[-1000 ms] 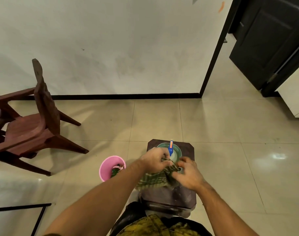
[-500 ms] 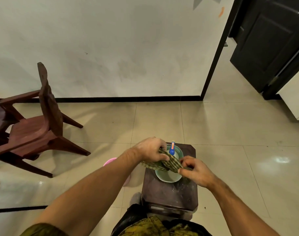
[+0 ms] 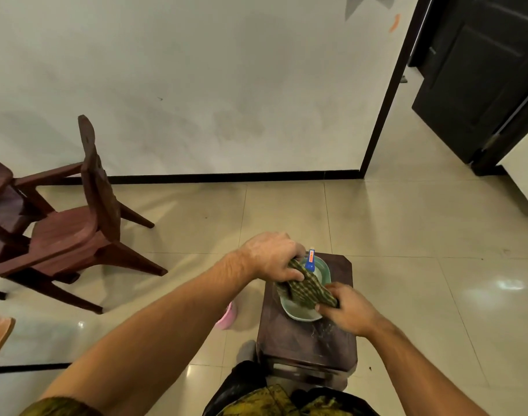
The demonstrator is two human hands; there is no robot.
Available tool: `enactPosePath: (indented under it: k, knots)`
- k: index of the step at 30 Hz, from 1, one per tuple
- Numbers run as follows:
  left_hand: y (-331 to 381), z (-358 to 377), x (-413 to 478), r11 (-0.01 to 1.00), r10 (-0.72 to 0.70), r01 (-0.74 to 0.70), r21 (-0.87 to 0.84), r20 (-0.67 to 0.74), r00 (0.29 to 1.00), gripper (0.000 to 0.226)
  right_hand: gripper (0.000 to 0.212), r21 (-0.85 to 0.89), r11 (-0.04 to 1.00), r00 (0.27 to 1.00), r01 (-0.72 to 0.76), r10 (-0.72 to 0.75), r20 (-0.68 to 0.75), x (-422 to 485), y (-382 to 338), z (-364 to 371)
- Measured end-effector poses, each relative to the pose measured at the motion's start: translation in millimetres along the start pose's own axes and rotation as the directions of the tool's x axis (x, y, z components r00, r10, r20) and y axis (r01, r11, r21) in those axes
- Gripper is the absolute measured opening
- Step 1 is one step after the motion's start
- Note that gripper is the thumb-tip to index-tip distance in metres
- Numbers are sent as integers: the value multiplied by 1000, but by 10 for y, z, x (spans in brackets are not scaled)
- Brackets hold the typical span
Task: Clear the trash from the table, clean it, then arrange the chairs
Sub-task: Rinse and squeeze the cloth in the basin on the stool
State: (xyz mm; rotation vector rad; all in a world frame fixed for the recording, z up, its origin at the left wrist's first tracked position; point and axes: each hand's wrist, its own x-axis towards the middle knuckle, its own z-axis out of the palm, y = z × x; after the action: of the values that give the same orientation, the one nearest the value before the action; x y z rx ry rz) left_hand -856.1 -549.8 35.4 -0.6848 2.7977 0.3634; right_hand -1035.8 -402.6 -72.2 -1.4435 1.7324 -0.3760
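Observer: Table (image 3: pixel 305 340) nearest, small and dark, with dusty streaks on top. Right hand (image 3: pixel 347 310) pinches near end of green checked cloth (image 3: pixel 306 288). Left hand (image 3: pixel 274 256) has fingers curled round far end. Cloth runs between them, over pale green bowl (image 3: pixel 298 316) sitting on tabletop.

Recorder: Step?

Observer: Cleaning stage, I'd judge: wringing or wetting cloth over bowl. Can't tell whether bowl holds water. Blue-capped item (image 3: pixel 310 261) at bowl's far rim.

Recorder: Next?

Observer: Firm twist, then cloth down on bare top. Bowl needs shifting to wipe under it. Pink bin (image 3: pixel 226 318) on floor left of table, mostly hidden by forearm. Chairs (image 3: pixel 73 235) beyond, bunched near wall, not yet arranged.
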Motion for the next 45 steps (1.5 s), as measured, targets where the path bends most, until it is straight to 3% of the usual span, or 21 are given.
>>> enactPosePath:
  k: [3,7,11,14,20,24,27,32,34,35,37,39,40,42,45]
  knots:
    - [-146,64,-83,995,-88,91,-45,75,993,29,9,250,964,996,-90,89,15,-120,29,-96]
    - [-299,228,-150,937,-198,239,-256,175,964,25,18,646,758,996,-90,70,57,-175,30,-342]
    - [-432,355,-221,747,-255,346,-569,235,938,28,26,830,536,982,-152,177,66,-177,-49,-523]
    - [-486,449,-302,642,-303,400,-654,262,916,25,25,858,478,960,-190,275,60,-164,-84,-531]
    - [-374,722,-239,480,-513,475,-738,203,834,25,21,761,630,846,-155,483,-227,15,-130,-304]
    - [-155,837,-126,291,-584,432,-854,199,787,23,17,564,805,758,-186,482,-438,108,-307,-116]
    - [24,896,-31,176,-593,417,-892,242,768,21,8,493,855,794,-162,410,-449,84,-574,99]
    - [279,915,79,12,-606,371,-929,288,742,33,17,274,949,823,-155,278,-495,8,-872,515]
    - [281,924,59,-31,-583,333,-942,287,760,38,26,231,969,874,-83,182,-450,-1,-855,621]
    - [252,933,39,-42,-571,333,-942,296,766,36,33,257,965,908,-44,145,-392,0,-816,658]
    - [151,962,7,-27,-571,375,-927,322,755,26,40,504,863,935,-13,189,-300,-22,-709,646]
    - [52,964,-29,26,-561,423,-906,337,756,17,39,774,633,888,19,346,-304,-34,-562,551]
    - [8,963,-45,55,-546,433,-900,336,767,15,37,813,580,846,53,406,-345,-24,-500,480]
    - [-52,935,-65,152,-494,433,-888,311,812,14,34,728,685,783,34,435,-445,24,-374,316]
    - [-71,788,-62,377,-397,416,-828,262,880,17,52,559,829,880,-21,281,-383,160,-280,93]
